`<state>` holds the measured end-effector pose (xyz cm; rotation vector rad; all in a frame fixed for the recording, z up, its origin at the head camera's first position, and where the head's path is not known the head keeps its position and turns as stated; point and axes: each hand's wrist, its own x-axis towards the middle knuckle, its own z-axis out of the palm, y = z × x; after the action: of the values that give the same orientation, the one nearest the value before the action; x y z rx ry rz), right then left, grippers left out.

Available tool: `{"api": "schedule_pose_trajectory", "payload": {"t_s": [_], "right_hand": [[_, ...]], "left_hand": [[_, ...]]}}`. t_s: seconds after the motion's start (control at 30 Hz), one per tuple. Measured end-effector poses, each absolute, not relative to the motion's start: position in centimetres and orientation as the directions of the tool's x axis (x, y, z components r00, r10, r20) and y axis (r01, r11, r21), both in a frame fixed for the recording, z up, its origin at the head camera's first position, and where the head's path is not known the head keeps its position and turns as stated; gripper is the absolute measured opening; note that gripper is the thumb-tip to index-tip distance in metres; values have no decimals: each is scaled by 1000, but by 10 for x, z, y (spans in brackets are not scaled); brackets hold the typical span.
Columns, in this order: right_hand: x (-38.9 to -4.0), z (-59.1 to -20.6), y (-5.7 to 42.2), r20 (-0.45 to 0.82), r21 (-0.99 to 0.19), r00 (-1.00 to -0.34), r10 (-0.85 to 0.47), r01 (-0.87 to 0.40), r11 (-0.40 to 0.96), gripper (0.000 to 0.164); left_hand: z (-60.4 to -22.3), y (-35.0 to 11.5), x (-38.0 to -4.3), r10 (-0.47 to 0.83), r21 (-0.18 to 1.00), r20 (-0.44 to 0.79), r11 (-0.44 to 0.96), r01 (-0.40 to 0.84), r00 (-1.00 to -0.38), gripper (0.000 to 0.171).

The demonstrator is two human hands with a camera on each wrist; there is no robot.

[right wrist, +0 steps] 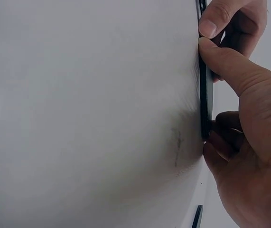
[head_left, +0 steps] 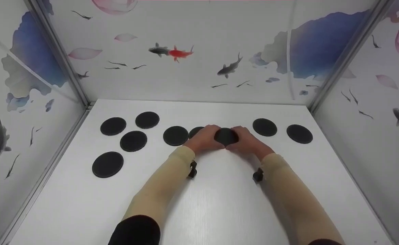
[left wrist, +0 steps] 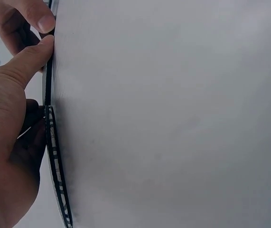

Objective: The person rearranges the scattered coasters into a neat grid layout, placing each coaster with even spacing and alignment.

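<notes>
Both hands grip one flat round black disc (head_left: 226,136) at the middle back of the white table. My left hand (head_left: 205,139) holds its left rim and my right hand (head_left: 249,140) its right rim. The thumbtips come together at the near edge. In the left wrist view the disc (left wrist: 49,85) appears edge-on as a thin dark strip close to the tabletop. Seen from the right wrist, fingers curl at the far side of the disc (right wrist: 205,90). Just left, a second disc (head_left: 195,131) is partly hidden behind the left hand; its rim (left wrist: 58,166) looks patterned black and white.
Another black disc (head_left: 175,135) lies left of the partly hidden one. Several more, such as one disc (head_left: 107,164), lie at the table's left. Two discs (head_left: 265,127) (head_left: 299,133) lie at the right. Painted panels (head_left: 199,85) enclose the back and sides of the table (head_left: 220,211).
</notes>
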<state>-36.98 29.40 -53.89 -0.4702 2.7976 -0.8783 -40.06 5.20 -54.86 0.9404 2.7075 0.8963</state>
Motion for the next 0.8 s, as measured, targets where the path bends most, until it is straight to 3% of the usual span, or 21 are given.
{"api": "schedule_pose_trajectory", "payload": {"t_s": [0.8], "right_hand": [[-366, -542, 295, -51, -623, -938, -344, -239, 745, 81]], "left_hand": [[-542, 51, -395, 593, 589, 39, 637, 497, -805, 61]]}}
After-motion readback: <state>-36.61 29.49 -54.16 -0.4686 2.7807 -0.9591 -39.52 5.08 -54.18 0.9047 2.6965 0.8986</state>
